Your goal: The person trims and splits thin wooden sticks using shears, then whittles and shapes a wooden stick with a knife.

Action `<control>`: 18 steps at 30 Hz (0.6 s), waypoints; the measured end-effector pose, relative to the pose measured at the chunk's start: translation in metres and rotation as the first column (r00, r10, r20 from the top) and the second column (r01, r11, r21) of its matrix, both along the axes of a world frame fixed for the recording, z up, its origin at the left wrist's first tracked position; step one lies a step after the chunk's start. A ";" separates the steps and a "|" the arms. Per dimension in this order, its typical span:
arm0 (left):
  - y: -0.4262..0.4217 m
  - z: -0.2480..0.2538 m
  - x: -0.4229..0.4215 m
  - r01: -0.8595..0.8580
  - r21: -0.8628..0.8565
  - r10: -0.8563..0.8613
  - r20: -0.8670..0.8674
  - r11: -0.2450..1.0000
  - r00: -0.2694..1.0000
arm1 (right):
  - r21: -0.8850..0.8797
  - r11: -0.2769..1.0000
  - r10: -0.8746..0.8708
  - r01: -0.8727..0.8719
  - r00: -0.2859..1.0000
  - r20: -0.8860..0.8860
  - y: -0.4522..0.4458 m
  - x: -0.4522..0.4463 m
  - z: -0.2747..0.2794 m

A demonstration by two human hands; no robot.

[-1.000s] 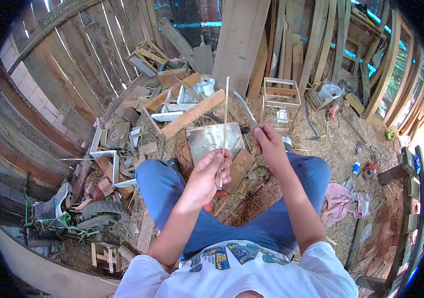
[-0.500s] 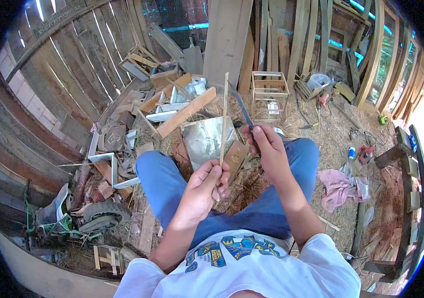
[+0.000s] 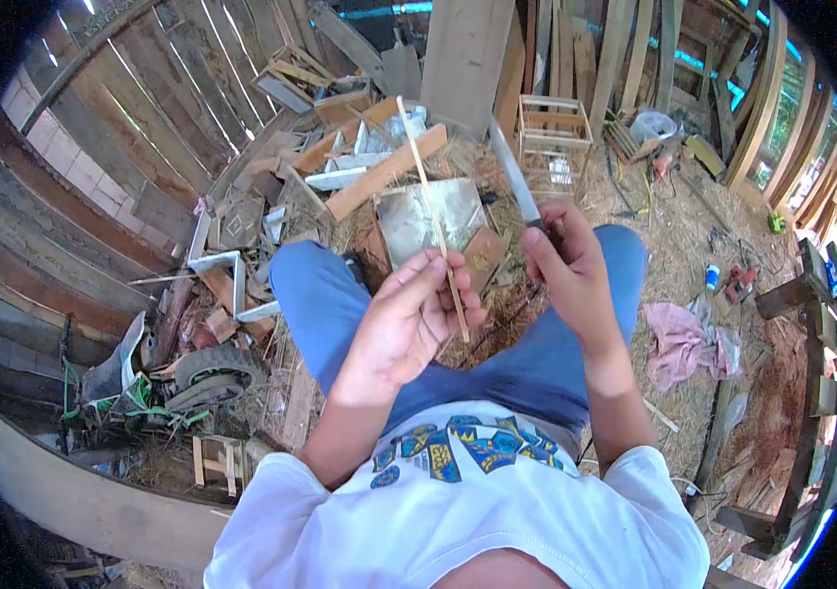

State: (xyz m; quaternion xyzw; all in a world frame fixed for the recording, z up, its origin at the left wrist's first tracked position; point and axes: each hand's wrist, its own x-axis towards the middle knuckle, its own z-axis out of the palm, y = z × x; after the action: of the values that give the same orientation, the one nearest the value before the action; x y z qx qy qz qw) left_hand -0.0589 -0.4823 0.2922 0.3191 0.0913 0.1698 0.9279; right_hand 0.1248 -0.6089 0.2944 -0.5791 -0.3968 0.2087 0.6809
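Note:
A thin pale wooden stick (image 3: 420,167) is pinched between the thumb and fingers of my left hand (image 3: 414,319). Its upper end leans to the left and its lower end pokes out below my fingers. My right hand (image 3: 573,270) grips a knife (image 3: 514,177) by its dark handle, with the long blade pointing up and slightly left. Blade and stick are apart. Both hands are above my lap, between my bent knees. Beyond them on the floor lies a stained, greyish flat panel (image 3: 428,218), with a brown wooden block (image 3: 486,257) at its lower right corner.
A wooden box frame (image 3: 389,175) with scraps is ahead, and a small slatted wooden frame (image 3: 554,137) stands to its right. A pink cloth (image 3: 676,344) lies at right. A wheel (image 3: 217,371) and wood pieces are at left. Boards lean on the far wall.
The stick has tilted, its top swinging left. The knife has turned so its blade's flat side shows, and my right hand has shifted right. The whole view has shifted slightly.

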 end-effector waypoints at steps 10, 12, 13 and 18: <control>-0.015 0.012 0.001 0.018 0.117 -0.014 -0.034 0.993 0.999 | -0.030 0.985 0.174 -0.172 0.976 0.130 -0.027 0.001 -0.004; -0.022 0.014 0.002 0.052 0.130 -0.050 -0.023 0.990 0.998 | -0.074 0.982 0.179 -0.173 0.980 0.091 -0.037 0.004 0.002; -0.024 0.016 0.002 0.062 0.128 -0.062 -0.003 0.990 0.998 | -0.123 0.976 0.186 -0.180 0.982 0.042 -0.043 0.005 0.007; -0.040 0.020 0.008 0.110 0.145 -0.110 -0.003 0.983 0.994 | -0.079 0.997 0.049 -0.020 0.927 0.372 -0.062 0.005 0.017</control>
State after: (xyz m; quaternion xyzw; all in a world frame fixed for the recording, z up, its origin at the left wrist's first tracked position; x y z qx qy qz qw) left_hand -0.0507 -0.5223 0.3122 0.3897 0.0588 0.1252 0.9105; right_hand 0.1301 -0.6710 0.3111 -0.6260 -0.5213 0.1212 0.5671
